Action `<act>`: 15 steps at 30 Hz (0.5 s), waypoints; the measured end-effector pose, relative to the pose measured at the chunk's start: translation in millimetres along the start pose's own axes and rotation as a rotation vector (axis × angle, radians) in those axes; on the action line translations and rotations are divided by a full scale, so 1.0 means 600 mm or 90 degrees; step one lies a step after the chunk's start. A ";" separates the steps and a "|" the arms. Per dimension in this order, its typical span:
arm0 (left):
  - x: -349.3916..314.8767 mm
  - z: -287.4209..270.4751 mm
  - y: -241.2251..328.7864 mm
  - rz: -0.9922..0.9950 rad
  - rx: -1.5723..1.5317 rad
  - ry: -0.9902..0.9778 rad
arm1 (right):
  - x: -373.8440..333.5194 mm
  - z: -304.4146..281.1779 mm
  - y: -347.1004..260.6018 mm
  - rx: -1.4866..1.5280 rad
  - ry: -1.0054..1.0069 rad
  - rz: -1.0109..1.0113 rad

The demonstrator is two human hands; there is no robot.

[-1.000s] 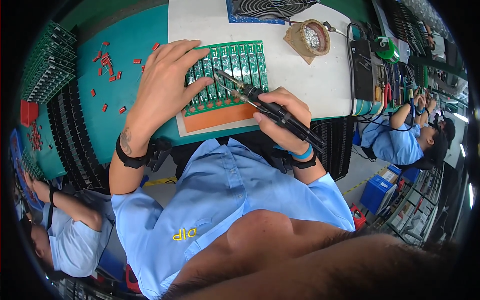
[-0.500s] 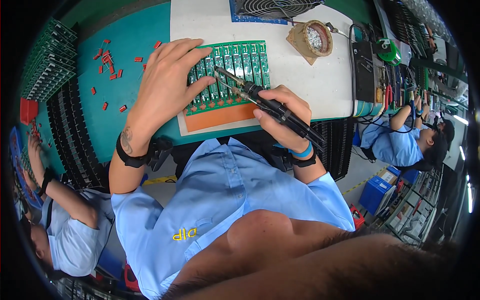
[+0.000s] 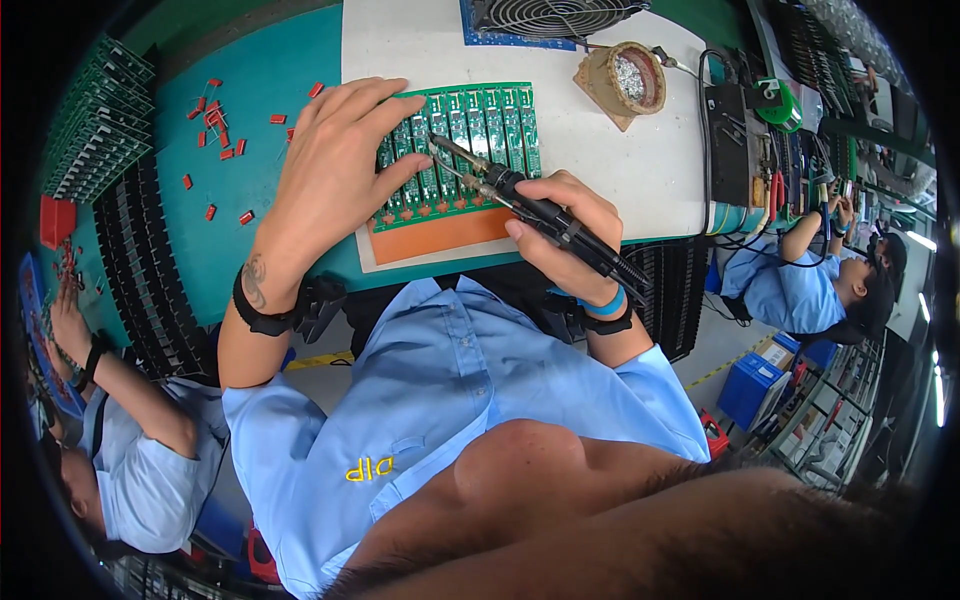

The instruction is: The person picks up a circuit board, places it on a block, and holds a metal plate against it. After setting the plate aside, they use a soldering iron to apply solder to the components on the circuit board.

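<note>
White mat (image 3: pixel 630 180) extends past the circuit panel (image 3: pixel 487 140); left hand (image 3: pixel 335 160) spreads over its edge, right hand (image 3: pixel 583 205) grips soldering tool (image 3: pixel 550 220).

Grey floor (image 3: pixel 702 352), white tube lights (image 3: pixel 940 392)

Green circuit boards (image 3: pixel 480 140), black soldering tool (image 3: pixel 555 225), orange strip (image 3: pixel 435 236), red components (image 3: pixel 212 118), teal mat (image 3: pixel 262 65), light-blue shirt (image 3: pixel 430 350)

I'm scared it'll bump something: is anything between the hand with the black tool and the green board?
Nothing visible blocks it. The right hand holds the black two-pronged tool, whose tips are over the green board. The left hand covers the board's left part, with its thumb close to the tips, but seemingly not between.
</note>
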State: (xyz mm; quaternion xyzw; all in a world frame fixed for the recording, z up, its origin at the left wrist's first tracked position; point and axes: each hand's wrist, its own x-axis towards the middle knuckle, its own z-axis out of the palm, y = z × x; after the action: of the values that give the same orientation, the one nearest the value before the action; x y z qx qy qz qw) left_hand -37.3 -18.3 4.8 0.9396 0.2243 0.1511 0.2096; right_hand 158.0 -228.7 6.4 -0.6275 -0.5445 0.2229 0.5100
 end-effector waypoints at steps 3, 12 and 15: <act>-0.001 0.000 0.000 -0.009 -0.007 -0.003 | -0.002 -0.003 0.002 -0.003 -0.011 -0.018; -0.001 0.001 0.000 -0.009 -0.005 0.002 | -0.008 -0.011 -0.003 0.004 -0.012 -0.024; -0.002 0.000 0.002 -0.010 -0.004 0.003 | -0.008 -0.008 -0.002 0.005 -0.016 -0.026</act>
State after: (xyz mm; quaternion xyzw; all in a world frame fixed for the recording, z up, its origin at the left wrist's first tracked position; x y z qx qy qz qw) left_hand -37.9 -19.8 4.7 0.9367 0.2318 0.1525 0.2134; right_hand 160.0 -234.9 8.3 -0.6114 -0.5623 0.2227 0.5103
